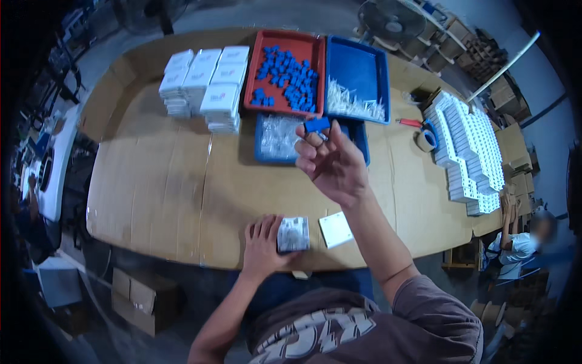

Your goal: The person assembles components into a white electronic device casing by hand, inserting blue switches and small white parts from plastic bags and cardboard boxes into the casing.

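Note:
My right hand (pixel 339 167) is raised over the table with its fingers closed on a small blue plastic part (pixel 316 125). Lower down, near the table's front edge, my left hand (pixel 262 242) grips the left side of a small square box (pixel 293 234). Its top shows something grey and whitish, too small to make out. Just right of the box lies a flat white square plate (pixel 335 229) with small dark marks at its corners. Behind my right hand a blue tray (pixel 267 156) holds clear plastic bags (pixel 280 134); the hand hides part of it.
A red tray (pixel 254 67) of blue parts and a blue tray (pixel 357 60) of thin white pieces stand at the back. White boxes (pixel 221 76) are stacked left, white units (pixel 470 151) right. Beside these lies a tape roll (pixel 426 141). Another person (pixel 518 242) sits far right.

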`<state>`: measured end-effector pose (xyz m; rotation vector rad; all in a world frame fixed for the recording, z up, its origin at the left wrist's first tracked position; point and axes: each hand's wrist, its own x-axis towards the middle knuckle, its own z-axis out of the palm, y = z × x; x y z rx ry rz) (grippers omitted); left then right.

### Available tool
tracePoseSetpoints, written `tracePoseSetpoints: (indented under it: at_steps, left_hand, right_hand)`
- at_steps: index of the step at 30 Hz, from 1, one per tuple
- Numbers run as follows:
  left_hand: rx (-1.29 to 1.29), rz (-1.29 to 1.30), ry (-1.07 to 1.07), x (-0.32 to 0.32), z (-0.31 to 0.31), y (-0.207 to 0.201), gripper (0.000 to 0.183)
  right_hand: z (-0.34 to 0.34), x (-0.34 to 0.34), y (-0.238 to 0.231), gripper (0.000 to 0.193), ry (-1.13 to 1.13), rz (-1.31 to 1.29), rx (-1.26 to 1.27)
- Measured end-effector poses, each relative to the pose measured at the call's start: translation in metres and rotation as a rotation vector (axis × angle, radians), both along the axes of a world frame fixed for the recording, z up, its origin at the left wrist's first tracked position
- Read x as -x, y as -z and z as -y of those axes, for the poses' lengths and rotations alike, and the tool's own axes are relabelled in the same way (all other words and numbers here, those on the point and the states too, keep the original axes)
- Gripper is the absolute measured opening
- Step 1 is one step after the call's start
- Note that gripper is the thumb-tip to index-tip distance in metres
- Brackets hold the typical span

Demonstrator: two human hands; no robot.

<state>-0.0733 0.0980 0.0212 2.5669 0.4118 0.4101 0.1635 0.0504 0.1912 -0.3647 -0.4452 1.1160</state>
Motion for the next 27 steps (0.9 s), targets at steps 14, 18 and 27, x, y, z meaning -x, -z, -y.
tracePoseSetpoints:
  at_steps: [14, 18, 27]
  left_hand:
    - [0.176, 0.042, -0.037, 0.0, -0.003, 0.002, 0.118]
    - [0.214, 0.082, -0.038, 0.003, -0.003, 0.003, 0.119]
    - [0.178, 0.094, -0.029, 0.001, -0.007, 0.003, 0.117]
  right_hand:
    - [0.069, 0.078, 0.13, 0.032, 0.169, 0.325, 0.811]
    - [0.078, 0.086, 0.135, 0.041, 0.1, 0.441, 0.777]
    - [0.067, 0.085, 0.124, 0.043, 0.251, 1.367, 0.868]
